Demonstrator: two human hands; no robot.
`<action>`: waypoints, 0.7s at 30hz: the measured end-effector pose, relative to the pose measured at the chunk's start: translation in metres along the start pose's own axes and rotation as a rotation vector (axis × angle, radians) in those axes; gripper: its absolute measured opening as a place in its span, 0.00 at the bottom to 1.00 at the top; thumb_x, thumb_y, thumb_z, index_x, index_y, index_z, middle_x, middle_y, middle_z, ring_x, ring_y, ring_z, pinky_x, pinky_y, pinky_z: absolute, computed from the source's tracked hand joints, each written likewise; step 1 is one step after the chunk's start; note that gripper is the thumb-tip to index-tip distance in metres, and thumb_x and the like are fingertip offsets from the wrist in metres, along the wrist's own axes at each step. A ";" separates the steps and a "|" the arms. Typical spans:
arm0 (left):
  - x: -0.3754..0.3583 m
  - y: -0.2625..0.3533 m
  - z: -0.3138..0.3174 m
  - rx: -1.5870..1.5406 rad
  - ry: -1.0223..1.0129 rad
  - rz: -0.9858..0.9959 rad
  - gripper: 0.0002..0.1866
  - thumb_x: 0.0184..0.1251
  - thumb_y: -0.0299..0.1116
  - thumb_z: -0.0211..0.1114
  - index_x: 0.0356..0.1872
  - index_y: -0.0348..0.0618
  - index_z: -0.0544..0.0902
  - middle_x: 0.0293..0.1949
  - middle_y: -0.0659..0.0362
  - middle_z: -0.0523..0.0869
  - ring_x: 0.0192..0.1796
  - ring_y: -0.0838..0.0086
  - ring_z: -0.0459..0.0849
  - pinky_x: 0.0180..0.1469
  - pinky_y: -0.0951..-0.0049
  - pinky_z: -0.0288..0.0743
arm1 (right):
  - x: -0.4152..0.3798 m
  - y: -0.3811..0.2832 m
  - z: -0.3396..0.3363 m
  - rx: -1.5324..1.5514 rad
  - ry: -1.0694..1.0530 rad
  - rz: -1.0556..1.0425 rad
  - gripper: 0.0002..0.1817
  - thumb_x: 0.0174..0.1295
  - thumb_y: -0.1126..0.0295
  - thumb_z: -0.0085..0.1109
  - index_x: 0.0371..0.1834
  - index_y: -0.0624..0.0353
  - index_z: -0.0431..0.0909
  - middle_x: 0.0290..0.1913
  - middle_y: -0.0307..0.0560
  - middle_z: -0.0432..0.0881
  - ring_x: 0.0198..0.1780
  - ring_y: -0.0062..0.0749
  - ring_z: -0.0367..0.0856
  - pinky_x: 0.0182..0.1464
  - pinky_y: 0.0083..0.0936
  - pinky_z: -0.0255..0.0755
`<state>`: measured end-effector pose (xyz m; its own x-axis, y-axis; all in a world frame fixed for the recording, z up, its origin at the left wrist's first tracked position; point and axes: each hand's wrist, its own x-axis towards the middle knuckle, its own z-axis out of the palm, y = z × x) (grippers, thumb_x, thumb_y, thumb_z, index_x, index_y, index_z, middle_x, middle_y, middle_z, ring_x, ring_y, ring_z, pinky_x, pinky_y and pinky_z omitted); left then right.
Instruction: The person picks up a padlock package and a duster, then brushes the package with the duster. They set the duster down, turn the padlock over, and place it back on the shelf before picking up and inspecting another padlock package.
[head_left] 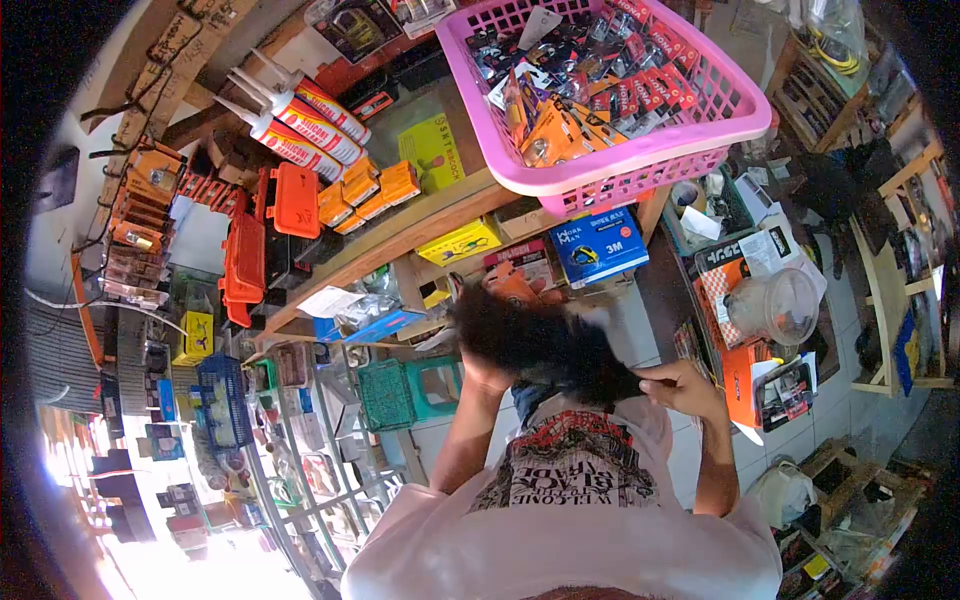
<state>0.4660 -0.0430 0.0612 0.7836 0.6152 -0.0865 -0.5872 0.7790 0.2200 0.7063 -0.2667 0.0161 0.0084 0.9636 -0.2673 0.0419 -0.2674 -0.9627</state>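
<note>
A dark, fluffy black thing (pixel 545 345), blurred by motion, hangs between my two hands in front of my printed white shirt. My left hand (pixel 487 372) is at its left end, with the fingers mostly hidden behind it. At the right end, my right hand (pixel 685 388) pinches its edge between thumb and fingers. Just beyond it are a blue box (pixel 601 247) and an orange packet (pixel 512 284) on the shelf.
A pink basket (pixel 615 165) of small packets stands on the wooden-edged counter (pixel 400 232). Sealant tubes (pixel 300 130) and an orange case (pixel 242 262) lie left. A clear round tub (pixel 775 306) is right, a green stool (pixel 432 385) below.
</note>
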 end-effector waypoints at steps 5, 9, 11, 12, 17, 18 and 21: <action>-0.006 0.002 0.015 0.034 0.185 0.047 0.32 0.76 0.60 0.47 0.69 0.50 0.72 0.71 0.53 0.73 0.74 0.59 0.68 0.77 0.52 0.57 | 0.001 -0.004 0.007 -0.005 0.012 0.063 0.20 0.72 0.68 0.60 0.65 0.59 0.78 0.32 0.34 0.82 0.30 0.16 0.73 0.36 0.19 0.74; -0.004 0.009 -0.064 0.372 0.060 0.132 0.34 0.74 0.63 0.47 0.69 0.51 0.74 0.70 0.54 0.75 0.73 0.57 0.70 0.77 0.51 0.56 | 0.004 0.000 0.004 0.037 -0.032 0.048 0.20 0.73 0.68 0.60 0.66 0.58 0.78 0.32 0.34 0.81 0.30 0.16 0.73 0.35 0.20 0.73; -0.006 -0.001 0.025 0.043 0.196 0.111 0.34 0.75 0.63 0.46 0.70 0.51 0.73 0.70 0.54 0.75 0.73 0.56 0.70 0.77 0.51 0.56 | 0.004 -0.008 0.009 0.058 0.053 0.053 0.20 0.73 0.68 0.59 0.66 0.58 0.78 0.31 0.34 0.81 0.30 0.16 0.73 0.35 0.20 0.73; -0.010 0.002 0.021 0.065 0.207 0.095 0.34 0.75 0.62 0.46 0.73 0.52 0.70 0.71 0.52 0.73 0.74 0.55 0.68 0.78 0.50 0.56 | 0.002 -0.005 0.008 0.034 0.012 0.048 0.20 0.73 0.68 0.59 0.66 0.59 0.78 0.31 0.34 0.81 0.30 0.16 0.73 0.35 0.20 0.73; -0.008 0.004 -0.008 0.051 -0.019 0.086 0.33 0.76 0.62 0.45 0.74 0.56 0.68 0.73 0.51 0.70 0.74 0.51 0.67 0.76 0.44 0.57 | 0.001 -0.020 0.010 0.014 -0.002 0.038 0.19 0.73 0.68 0.59 0.64 0.60 0.79 0.30 0.35 0.81 0.31 0.15 0.74 0.36 0.21 0.73; -0.007 0.005 0.003 -0.021 0.076 0.116 0.33 0.75 0.62 0.45 0.74 0.56 0.67 0.73 0.49 0.70 0.73 0.48 0.67 0.75 0.41 0.57 | 0.001 -0.018 0.011 0.026 0.000 0.064 0.19 0.73 0.68 0.59 0.64 0.61 0.79 0.30 0.34 0.80 0.31 0.15 0.73 0.36 0.21 0.73; -0.007 0.010 -0.008 0.034 0.100 0.125 0.31 0.75 0.59 0.46 0.72 0.55 0.69 0.72 0.49 0.70 0.73 0.48 0.67 0.74 0.41 0.59 | 0.003 -0.012 0.013 0.034 -0.033 0.086 0.19 0.73 0.68 0.59 0.64 0.62 0.79 0.31 0.34 0.81 0.32 0.15 0.74 0.37 0.20 0.73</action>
<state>0.4532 -0.0383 0.0564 0.6796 0.7175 -0.1524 -0.6704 0.6919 0.2680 0.6929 -0.2609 0.0268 -0.0229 0.9367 -0.3494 0.0087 -0.3493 -0.9370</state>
